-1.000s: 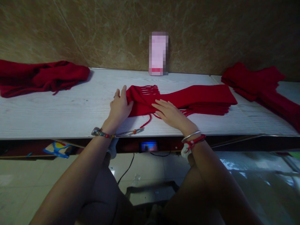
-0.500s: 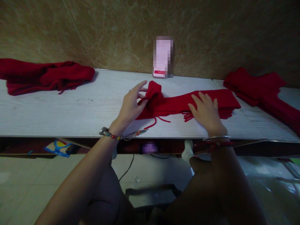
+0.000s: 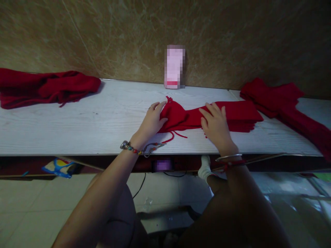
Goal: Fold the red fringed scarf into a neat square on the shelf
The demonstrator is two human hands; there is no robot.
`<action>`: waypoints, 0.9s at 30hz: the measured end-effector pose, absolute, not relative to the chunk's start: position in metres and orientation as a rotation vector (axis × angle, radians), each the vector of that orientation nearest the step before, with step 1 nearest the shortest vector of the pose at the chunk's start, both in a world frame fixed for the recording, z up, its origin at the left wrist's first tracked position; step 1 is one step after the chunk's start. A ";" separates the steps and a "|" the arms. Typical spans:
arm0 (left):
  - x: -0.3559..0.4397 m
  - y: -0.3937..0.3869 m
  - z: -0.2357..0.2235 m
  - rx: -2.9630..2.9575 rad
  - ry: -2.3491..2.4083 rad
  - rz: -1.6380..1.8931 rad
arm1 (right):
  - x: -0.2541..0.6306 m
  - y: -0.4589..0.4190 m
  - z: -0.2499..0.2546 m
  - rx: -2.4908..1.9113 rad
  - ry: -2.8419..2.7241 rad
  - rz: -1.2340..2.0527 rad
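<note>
A red scarf (image 3: 191, 117) with fringe lies folded in a long strip across the white table. At its left end, the cloth is turned over on itself, and my left hand (image 3: 152, 120) grips this fold between thumb and fingers. A few loose red strands hang below the fold. My right hand (image 3: 216, 124) rests flat on the strip with its fingers spread. Beyond that hand, several layers show at the strip's right end. The fingertips of my left hand are partly hidden by the cloth.
A crumpled red cloth (image 3: 49, 88) lies at the left, and more folded red cloth (image 3: 274, 98) at the right. A pink phone (image 3: 174, 67), blurred, leans against the marbled wall (image 3: 116, 41). Under the white tabletop (image 3: 108, 127), a blue packet (image 3: 60, 167) sits on a shelf.
My left hand has brought the raised left end of the scarf over to the right and down onto the strip. My right hand has slid slightly left. The view has shifted a little.
</note>
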State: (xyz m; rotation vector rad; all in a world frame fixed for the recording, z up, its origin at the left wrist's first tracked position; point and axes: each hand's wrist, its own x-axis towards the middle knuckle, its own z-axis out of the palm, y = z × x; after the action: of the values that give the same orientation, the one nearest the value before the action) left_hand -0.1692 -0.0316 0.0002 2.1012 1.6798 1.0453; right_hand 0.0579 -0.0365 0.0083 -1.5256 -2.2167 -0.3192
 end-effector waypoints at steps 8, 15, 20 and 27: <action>-0.166 -0.037 0.008 1.948 1.738 0.974 | 0.031 -0.034 -0.007 -1.613 -2.405 -0.119; -0.169 -0.036 0.009 1.906 1.727 1.187 | 0.036 -0.031 -0.012 -1.595 -2.390 -0.163; -0.180 -0.037 0.018 1.806 1.825 1.327 | 0.039 -0.030 -0.015 -1.582 -2.382 -0.179; -0.232 -0.051 0.035 1.706 2.212 1.360 | 0.047 -0.029 -0.016 -1.604 -2.345 -0.177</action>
State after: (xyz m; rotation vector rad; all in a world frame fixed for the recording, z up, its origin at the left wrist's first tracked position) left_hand -0.2319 -0.0508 0.0350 1.7060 2.2122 1.3603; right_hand 0.0471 -0.0288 -0.0157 -1.6043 -2.3451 -0.1766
